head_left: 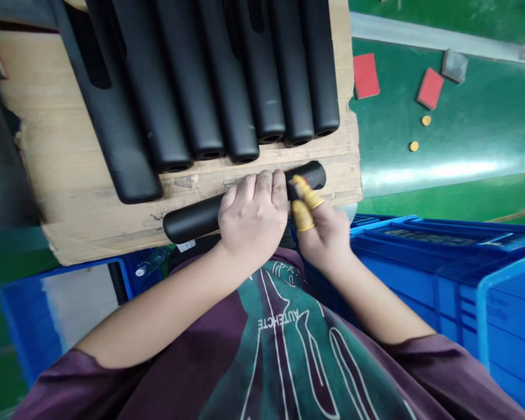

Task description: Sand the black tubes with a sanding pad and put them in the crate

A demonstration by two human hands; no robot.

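Purple printed T-shirt [262, 356] fills the lower frame. Left hand [252, 219]: grip closed over a black cylindrical tube [192, 219], which lies crosswise on a cardboard sheet [39, 116], just below a row of similar black tubes [227, 87]. Right hand [326, 236]: grip pinched on the tube's far end, yellow finger cots [303, 214] touching it. Blue plastic crate [476, 280] lies to the right.

The view is taken from a camera worn on the person's head, aimed forward and steeply down. A maroon printed T-shirt [227, 350] is seen closest, along the lower edge; the bare left hand [251, 219], the bare right hand [324, 239] and a matte black cylindrical tube [192, 219] are framed near the centre, with a flat brown cardboard sheet [39, 116] and a glossy green surface [472, 128] farther off.
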